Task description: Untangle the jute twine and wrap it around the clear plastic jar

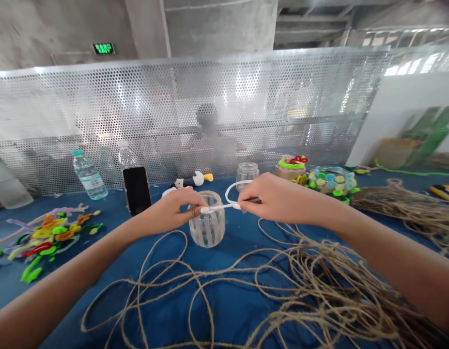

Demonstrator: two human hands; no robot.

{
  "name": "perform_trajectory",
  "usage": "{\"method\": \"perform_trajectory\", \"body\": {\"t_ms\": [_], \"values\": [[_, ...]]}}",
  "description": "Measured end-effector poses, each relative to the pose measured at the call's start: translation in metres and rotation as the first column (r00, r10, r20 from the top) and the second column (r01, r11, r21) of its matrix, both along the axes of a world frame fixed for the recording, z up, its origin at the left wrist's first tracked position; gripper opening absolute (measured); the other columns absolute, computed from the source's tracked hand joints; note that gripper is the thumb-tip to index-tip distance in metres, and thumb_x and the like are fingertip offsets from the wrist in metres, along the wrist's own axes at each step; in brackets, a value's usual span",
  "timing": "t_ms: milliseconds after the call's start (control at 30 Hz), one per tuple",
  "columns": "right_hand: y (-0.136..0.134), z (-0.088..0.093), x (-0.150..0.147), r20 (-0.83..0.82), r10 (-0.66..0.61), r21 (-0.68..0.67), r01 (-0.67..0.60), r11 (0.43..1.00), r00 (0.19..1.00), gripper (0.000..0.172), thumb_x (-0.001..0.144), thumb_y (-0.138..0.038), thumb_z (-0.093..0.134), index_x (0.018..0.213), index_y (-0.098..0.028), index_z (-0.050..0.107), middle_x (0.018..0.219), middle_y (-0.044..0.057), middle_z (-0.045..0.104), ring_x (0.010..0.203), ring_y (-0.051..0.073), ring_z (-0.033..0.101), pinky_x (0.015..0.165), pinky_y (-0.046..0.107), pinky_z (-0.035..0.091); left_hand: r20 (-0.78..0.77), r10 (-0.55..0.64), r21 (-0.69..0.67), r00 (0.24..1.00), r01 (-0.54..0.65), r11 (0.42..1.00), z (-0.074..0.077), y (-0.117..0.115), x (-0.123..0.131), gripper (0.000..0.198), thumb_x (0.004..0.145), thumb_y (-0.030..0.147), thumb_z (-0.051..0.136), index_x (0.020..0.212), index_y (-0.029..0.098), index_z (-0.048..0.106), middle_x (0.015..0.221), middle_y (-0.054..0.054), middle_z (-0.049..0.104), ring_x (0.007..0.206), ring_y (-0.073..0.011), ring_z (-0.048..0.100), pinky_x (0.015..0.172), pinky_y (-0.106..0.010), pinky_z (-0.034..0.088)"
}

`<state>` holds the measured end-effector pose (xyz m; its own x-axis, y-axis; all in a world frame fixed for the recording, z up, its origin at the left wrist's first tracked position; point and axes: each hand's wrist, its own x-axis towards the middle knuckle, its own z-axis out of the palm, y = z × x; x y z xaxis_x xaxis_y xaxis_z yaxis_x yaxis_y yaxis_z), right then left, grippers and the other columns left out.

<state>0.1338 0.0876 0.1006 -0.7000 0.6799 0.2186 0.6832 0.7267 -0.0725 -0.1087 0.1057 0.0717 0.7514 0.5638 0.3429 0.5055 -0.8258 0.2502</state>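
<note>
My left hand (178, 208) pinches one end of a narrow white strip (222, 207), which looks like tape. My right hand (270, 198) grips the other end, where the white material curves into a thin ring beside the fingers. Between the two hands the strip runs nearly straight. Just behind and below it stands a glass jar (208, 230) with pale vertical bands on its side. Whether my left fingers touch the jar's rim I cannot tell. Loose jute twine (195, 275) lies in loops on the blue table (231, 310) below my hands.
A phone (137, 190) leans upright near a water bottle (89, 175). Pipe-cleaner pieces (50, 237) lie at left. Behind are a small glass jar (247, 174) and decorated jars (331, 180). More twine (402, 208) heaps at right. A perforated metal screen (224, 92) borders the table; a person sits beyond.
</note>
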Motion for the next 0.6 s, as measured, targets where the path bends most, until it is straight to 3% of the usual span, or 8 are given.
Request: {"method": "perform_trajectory", "body": {"t_ms": [167, 467, 600], "values": [[0.002, 0.0, 0.001, 0.055, 0.024, -0.108, -0.018, 0.994, 0.998, 0.023, 0.077, -0.016, 0.043, 0.056, -0.015, 0.052, 0.051, -0.003, 0.048, 0.048, 0.006, 0.037, 0.052, 0.025, 0.023, 0.112, 0.044, 0.004, 0.993, -0.045, 0.999, -0.008, 0.002, -0.001, 0.02, 0.084, 0.031, 0.052, 0.085, 0.019, 0.068, 0.093, -0.005, 0.065, 0.092, -0.0182, 0.059, 0.092, -0.038, 0.042], [0.013, -0.008, -0.001, -0.03, 0.024, -0.01, -0.024, 1.0, 0.999, 0.024, 0.08, -0.018, 0.043, 0.063, -0.014, 0.059, 0.056, -0.001, 0.055, 0.052, 0.007, 0.04, 0.053, 0.024, 0.023, 0.094, 0.015, 0.072, 0.995, -0.022, 0.997, -0.008, -0.004, 0.004, 0.021, 0.087, 0.02, 0.044, 0.077, 0.016, 0.062, 0.09, -0.006, 0.061, 0.092, -0.0177, 0.056, 0.094, -0.039, 0.039], [0.022, -0.016, -0.002, -0.064, 0.029, 0.023, -0.027, 0.999, 0.998, 0.023, 0.079, -0.019, 0.044, 0.063, -0.014, 0.059, 0.057, -0.001, 0.054, 0.054, 0.007, 0.041, 0.054, 0.025, 0.023, 0.025, 0.007, 0.071, 1.0, -0.009, 0.997, -0.007, -0.004, 0.002, 0.021, 0.089, 0.02, 0.039, 0.087, 0.016, 0.06, 0.096, -0.007, 0.059, 0.099, -0.0191, 0.053, 0.095, -0.04, 0.037]]}}
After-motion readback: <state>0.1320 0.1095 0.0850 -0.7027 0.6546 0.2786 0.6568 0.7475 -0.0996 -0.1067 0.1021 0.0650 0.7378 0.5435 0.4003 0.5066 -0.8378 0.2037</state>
